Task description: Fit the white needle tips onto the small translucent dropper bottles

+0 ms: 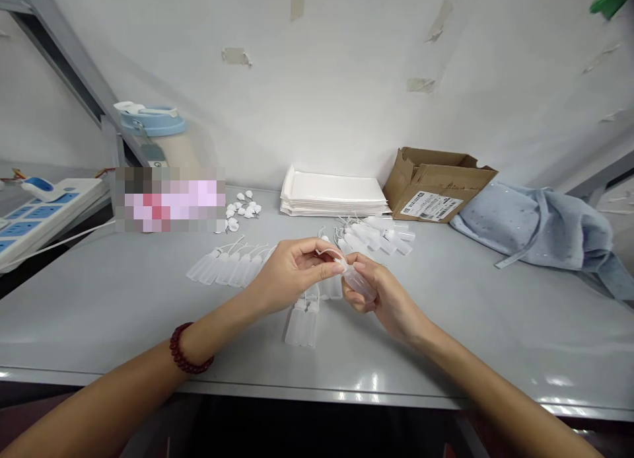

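Observation:
My right hand [381, 289] is wrapped around a small translucent plastic bottle [360, 285], held tilted above the table. My left hand [297, 269] pinches the white cap [341, 263] at the bottle's neck, where a thin white strap curves up; the fingertips partly hide it. Just below my hands lie two similar bottles [301, 324] side by side. A row of such bottles [232, 267], each with a thin white strap, extends to the left, partly hidden by my left hand. Behind my right hand is a loose pile of bottles [379, 234].
Small white caps [242, 209] lie scattered at the back. Along the wall stand a stack of white trays [334, 192], an open cardboard box [436, 187] and a blue-lidded cup [158, 134]. Blue cloth [539, 227] lies right; a power strip [44, 213] sits left on the grey table [123, 326].

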`<state>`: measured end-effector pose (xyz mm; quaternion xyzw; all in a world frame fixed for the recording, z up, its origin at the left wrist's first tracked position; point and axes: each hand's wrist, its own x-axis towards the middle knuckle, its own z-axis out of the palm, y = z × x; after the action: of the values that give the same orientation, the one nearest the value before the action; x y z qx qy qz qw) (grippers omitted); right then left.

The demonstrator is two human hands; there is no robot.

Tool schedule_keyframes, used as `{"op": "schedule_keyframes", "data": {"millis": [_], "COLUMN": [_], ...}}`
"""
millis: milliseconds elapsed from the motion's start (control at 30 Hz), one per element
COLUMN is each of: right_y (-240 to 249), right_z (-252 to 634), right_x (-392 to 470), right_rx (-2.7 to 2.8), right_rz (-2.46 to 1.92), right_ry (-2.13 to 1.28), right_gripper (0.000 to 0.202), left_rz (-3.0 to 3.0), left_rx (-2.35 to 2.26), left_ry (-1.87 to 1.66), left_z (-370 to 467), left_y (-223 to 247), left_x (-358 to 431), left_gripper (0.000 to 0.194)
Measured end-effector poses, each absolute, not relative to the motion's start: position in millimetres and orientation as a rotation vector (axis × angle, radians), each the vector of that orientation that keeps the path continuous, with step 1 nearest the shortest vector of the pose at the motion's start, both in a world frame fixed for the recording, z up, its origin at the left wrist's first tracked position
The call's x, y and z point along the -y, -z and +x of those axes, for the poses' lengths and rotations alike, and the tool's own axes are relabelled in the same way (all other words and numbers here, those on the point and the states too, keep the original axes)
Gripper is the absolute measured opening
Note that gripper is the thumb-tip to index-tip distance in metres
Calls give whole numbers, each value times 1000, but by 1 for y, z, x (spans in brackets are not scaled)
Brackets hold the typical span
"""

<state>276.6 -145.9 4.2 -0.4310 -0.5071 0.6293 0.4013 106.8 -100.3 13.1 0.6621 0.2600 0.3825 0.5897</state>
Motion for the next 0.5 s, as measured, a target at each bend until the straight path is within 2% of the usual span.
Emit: {"op": "schedule_keyframes", "data": {"millis": [267,500], "right_y": [-11,-9], "right_z": [278,277], "right_x": [150,150], "right_rx": [1359,1338], "right_rz": [-1170,-1144], "right_ry": [-1412,-1447], "right_gripper": [10,7], "left_rz": [1605,1586], "left_rx": [-646,-608], "left_ry": [-875,-880], "left_z": [98,102], "left_y": [-18,-15], "left_x": [97,98], "left_gripper": [13,13]}}
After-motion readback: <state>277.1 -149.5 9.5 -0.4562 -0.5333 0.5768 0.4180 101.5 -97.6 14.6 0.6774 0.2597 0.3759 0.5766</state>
